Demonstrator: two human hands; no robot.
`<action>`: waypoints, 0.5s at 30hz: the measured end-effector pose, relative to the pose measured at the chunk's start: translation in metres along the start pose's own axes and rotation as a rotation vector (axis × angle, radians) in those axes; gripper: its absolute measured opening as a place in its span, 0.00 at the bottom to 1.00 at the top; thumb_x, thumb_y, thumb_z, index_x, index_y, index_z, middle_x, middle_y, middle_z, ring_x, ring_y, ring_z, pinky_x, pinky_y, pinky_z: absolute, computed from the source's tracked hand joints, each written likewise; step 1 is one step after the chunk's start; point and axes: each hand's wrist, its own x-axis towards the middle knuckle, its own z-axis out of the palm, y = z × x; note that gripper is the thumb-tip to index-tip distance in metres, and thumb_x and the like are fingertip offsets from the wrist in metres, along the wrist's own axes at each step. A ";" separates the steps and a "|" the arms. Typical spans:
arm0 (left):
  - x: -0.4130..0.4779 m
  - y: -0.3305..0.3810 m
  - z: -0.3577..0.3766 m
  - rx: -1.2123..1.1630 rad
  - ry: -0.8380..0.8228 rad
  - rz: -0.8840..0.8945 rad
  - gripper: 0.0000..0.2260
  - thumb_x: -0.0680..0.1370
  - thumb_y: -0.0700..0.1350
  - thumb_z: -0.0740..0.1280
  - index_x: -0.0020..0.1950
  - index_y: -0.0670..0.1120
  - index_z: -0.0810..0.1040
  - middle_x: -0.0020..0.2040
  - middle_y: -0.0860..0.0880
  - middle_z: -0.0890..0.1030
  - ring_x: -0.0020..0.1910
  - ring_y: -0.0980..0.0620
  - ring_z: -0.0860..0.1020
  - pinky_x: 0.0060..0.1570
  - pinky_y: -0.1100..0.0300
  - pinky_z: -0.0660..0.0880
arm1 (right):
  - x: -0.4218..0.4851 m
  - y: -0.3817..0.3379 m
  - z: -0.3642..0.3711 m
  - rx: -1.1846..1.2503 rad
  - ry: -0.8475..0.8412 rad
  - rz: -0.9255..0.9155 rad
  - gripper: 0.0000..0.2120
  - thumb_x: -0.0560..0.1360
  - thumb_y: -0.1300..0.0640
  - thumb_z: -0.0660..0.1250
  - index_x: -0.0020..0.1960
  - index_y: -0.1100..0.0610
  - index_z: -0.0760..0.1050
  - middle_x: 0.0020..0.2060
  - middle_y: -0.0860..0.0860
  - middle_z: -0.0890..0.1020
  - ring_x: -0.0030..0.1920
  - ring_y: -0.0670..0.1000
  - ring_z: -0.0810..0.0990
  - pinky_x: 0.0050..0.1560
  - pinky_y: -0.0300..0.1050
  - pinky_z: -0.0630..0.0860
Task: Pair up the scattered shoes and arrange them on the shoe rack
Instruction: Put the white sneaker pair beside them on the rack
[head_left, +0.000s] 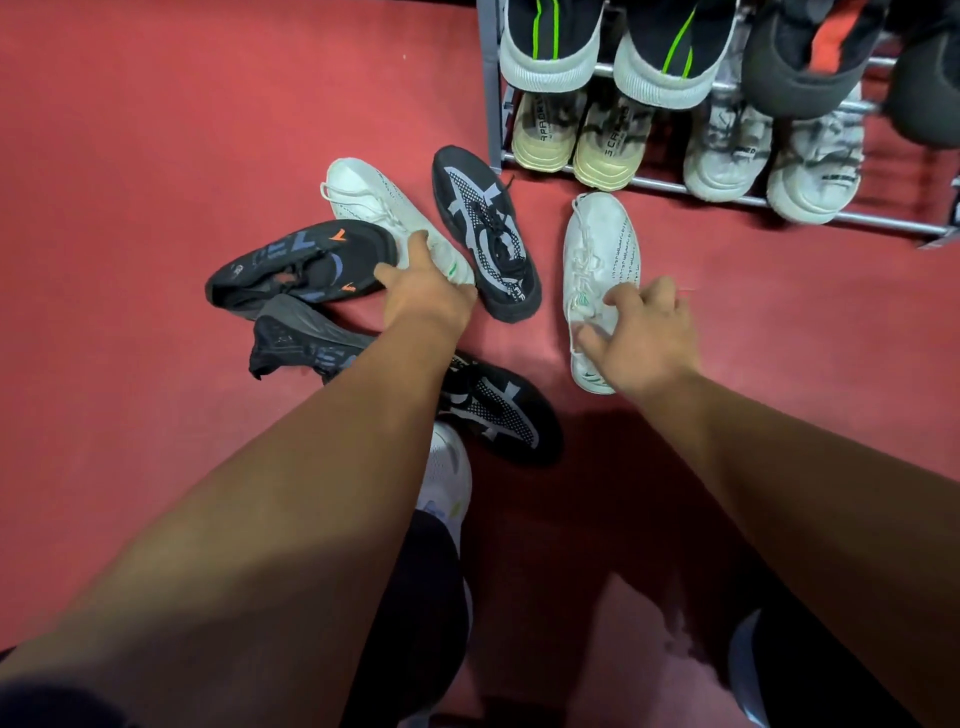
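Note:
Several loose shoes lie on the red floor. My left hand (426, 283) closes around the heel end of a white sneaker (369, 202) lying at the left. My right hand (641, 335) rests on the heel half of a second white sneaker (602, 244) below the rack, fingers curled over its laces. Between them lies a black sneaker with white stripes (483, 228); its match (501, 410) lies under my left forearm. Two black shoes with orange marks, one (296, 265) and another (296, 338), lie at the left.
A metal shoe rack (491, 88) stands at the top right. It holds beige sneakers (582, 135), grey-white sneakers (769, 156), and black shoes with green stripes (608, 47) above. My own white shoe (447, 478) and dark trouser legs are below my arms.

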 end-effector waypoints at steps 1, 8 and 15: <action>0.004 0.004 0.001 0.020 -0.046 -0.033 0.36 0.74 0.55 0.72 0.77 0.61 0.57 0.72 0.40 0.59 0.43 0.42 0.76 0.50 0.54 0.72 | -0.002 -0.004 0.002 0.007 -0.022 0.031 0.33 0.73 0.30 0.64 0.69 0.50 0.71 0.63 0.57 0.68 0.60 0.64 0.72 0.63 0.59 0.72; 0.018 0.013 0.010 0.029 -0.030 -0.116 0.35 0.74 0.56 0.75 0.74 0.43 0.64 0.72 0.39 0.59 0.44 0.44 0.77 0.48 0.57 0.71 | -0.004 -0.018 0.015 -0.194 -0.291 0.108 0.54 0.73 0.28 0.65 0.83 0.51 0.38 0.78 0.66 0.52 0.71 0.67 0.69 0.69 0.60 0.71; 0.012 -0.007 0.011 0.007 0.029 0.025 0.23 0.78 0.54 0.70 0.71 0.51 0.72 0.68 0.41 0.63 0.36 0.47 0.74 0.54 0.59 0.71 | -0.005 0.002 0.007 -0.057 -0.309 0.121 0.52 0.74 0.37 0.70 0.83 0.46 0.38 0.73 0.61 0.59 0.69 0.64 0.67 0.68 0.59 0.70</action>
